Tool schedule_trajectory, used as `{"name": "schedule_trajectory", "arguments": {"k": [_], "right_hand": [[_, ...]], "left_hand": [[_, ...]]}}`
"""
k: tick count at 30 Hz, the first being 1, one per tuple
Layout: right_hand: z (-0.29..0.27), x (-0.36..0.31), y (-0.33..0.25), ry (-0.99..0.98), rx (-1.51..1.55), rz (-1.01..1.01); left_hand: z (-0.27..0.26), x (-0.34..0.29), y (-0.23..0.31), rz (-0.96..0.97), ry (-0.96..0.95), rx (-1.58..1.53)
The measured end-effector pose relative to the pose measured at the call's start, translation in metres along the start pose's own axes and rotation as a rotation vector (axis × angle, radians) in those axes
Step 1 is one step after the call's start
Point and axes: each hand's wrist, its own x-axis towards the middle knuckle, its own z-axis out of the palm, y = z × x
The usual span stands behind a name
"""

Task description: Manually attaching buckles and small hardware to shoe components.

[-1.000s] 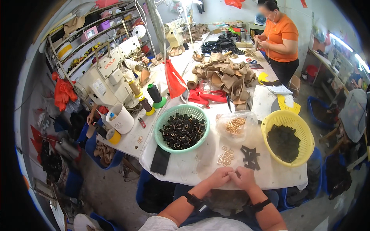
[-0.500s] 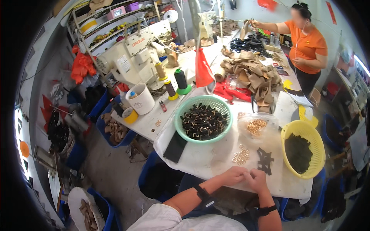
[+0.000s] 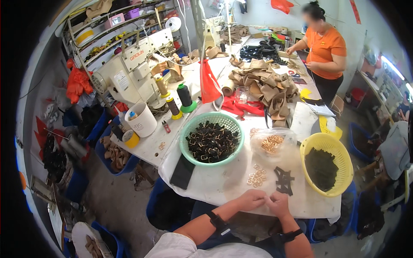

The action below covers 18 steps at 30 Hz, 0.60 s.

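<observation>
At the near edge of the white table (image 3: 228, 178), my left hand (image 3: 253, 199) and my right hand (image 3: 278, 204) meet with fingertips pinched together. Whatever they hold is too small or too covered to make out. Just beyond them lies a loose group of gold metal buckles (image 3: 257, 177). Several short black strips (image 3: 284, 181) are bunched beside it, close to my right hand. A clear plastic bag (image 3: 289, 134) with more gold buckles stands farther back. Left of that, a mint-green basket (image 3: 184, 155) is heaped with black strips fitted with gold buckles; at right, a yellow basket (image 3: 347, 170) holds dark strips.
A black phone (image 3: 182, 173) lies left of the green basket. Sewing machines (image 3: 124, 79), thread spools (image 3: 186, 96) and a white cup (image 3: 143, 120) stand at left. Brown pieces (image 3: 269, 84) pile up at the back, near a person in orange (image 3: 328, 49). Blue bins stand below.
The whole view has shifted slightly, so the table sits farther left. My hands stay pinched together at the table edge. The other person's raised arm has come down toward the table.
</observation>
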Motion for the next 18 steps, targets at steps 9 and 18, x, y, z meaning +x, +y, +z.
{"name": "schedule_trajectory", "arguments": {"k": [9, 18], "right_hand": [[0.0001, 0.0004, -0.0012, 0.011, 0.038, 0.000], [-0.0072, 0.0032, 0.0024, -0.129, 0.335, 0.098]], "left_hand": [[-0.0026, -0.0010, 0.0042, 0.006, -0.007, -0.059], [-0.0036, 0.0024, 0.0060, -0.079, 0.025, -0.023]]}}
